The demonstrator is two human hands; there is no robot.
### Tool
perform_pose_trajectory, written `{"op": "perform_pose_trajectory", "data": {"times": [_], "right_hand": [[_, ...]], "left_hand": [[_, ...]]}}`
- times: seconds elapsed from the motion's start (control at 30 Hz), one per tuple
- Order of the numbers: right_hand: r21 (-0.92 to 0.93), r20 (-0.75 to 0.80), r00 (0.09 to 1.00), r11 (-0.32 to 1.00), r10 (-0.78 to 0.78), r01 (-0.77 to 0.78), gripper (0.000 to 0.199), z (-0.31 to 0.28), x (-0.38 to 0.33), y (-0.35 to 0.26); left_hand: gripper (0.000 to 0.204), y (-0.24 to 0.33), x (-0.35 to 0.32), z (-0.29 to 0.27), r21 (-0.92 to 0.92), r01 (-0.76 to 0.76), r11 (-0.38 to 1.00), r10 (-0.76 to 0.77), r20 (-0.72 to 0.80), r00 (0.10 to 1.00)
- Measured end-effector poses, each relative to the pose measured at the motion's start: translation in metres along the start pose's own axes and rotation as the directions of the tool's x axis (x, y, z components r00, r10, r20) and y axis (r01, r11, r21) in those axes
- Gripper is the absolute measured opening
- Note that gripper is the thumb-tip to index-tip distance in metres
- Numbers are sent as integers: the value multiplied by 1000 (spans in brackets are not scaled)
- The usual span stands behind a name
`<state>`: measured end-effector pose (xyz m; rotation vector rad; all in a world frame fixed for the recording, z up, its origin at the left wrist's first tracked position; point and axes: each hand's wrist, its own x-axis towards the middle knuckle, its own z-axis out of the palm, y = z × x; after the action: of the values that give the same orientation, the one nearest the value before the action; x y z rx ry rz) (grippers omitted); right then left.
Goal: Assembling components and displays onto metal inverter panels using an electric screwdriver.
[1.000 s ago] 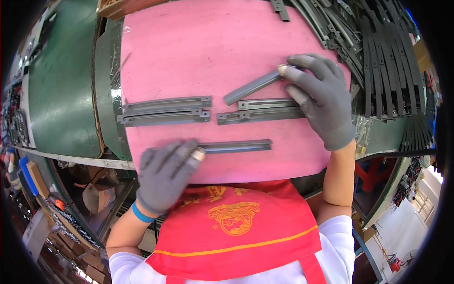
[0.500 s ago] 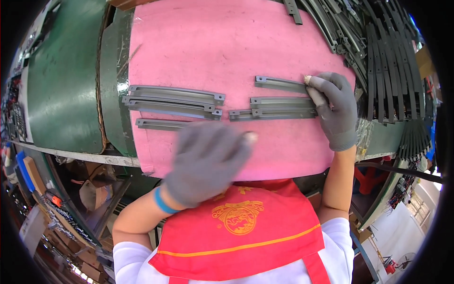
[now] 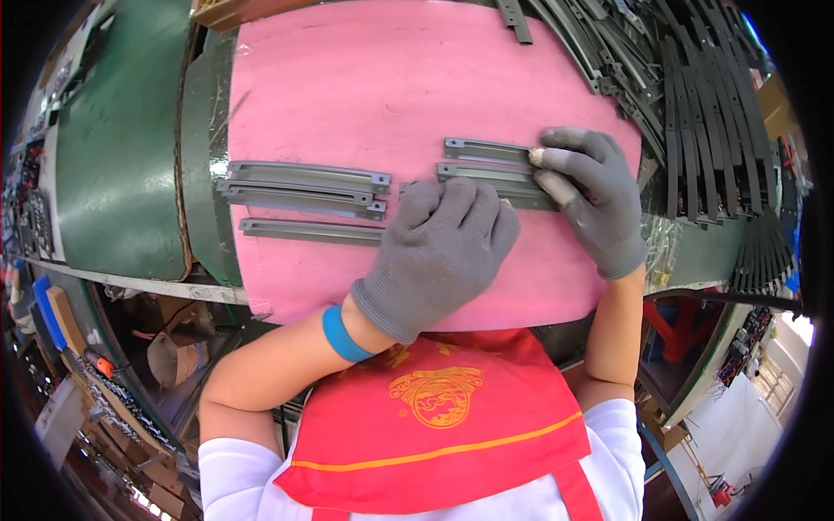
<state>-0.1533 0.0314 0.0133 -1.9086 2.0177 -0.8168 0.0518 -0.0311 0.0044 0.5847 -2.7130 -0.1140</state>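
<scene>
Grey channel-shaped strips with holed end tabs lie in two groups on a pink mat (image 3: 347, 95). My left hand (image 3: 447, 252), in a grey glove, is closed with its fingers curled over the nearest strip of the right group, hiding most of it. My gloved right hand (image 3: 599, 195) grips the right ends of this group with thumb and fingers, at the far strip (image 3: 486, 151) and the middle strip (image 3: 491, 174). Left of my left hand rests the other group: a far strip (image 3: 308, 174), strips lying close against it, and a separate near strip (image 3: 308, 231).
Long dark strips (image 3: 717, 130) are stacked at the right, beside a loose heap of strips (image 3: 599, 52) at the far right. One short strip (image 3: 515, 19) lies at the mat's far edge. A green tabletop (image 3: 122, 156) extends to the left. A brown box edge (image 3: 248, 10) borders the mat.
My left hand has moved right and forward from the left group onto the right group's near strip. My right hand has shifted slightly left, and the far and middle strips now sit closer together.
</scene>
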Motion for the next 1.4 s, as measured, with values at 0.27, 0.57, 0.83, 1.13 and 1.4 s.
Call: {"op": "perform_pose_trajectory", "data": {"times": [0.27, 0.57, 0.83, 1.13, 1.4], "right_hand": [[8, 47, 999, 1000, 27, -28, 20, -1, 0, -3], [-91, -119, 991, 993, 66, -78, 23, -41, -3, -11], [-568, -673, 725, 729, -144, -383, 46, -173, -28, -3], [-402, -140, 935, 845, 325, -354, 60, -257, -37, 99], [-505, -160, 974, 834, 162, -222, 31, -240, -20, 107]], "left_hand": [[24, -3, -29, -28, -53, -107, 993, 113, 137, 984], [47, -100, -81, -72, 166, 295, 941, -325, 200, 924], [59, -68, -89, -53, 302, 392, 869, -462, 212, 861], [49, -64, -91, -47, 284, 271, 920, -315, 126, 941], [43, -65, -80, -56, 62, 361, 931, -366, 103, 925]]}}
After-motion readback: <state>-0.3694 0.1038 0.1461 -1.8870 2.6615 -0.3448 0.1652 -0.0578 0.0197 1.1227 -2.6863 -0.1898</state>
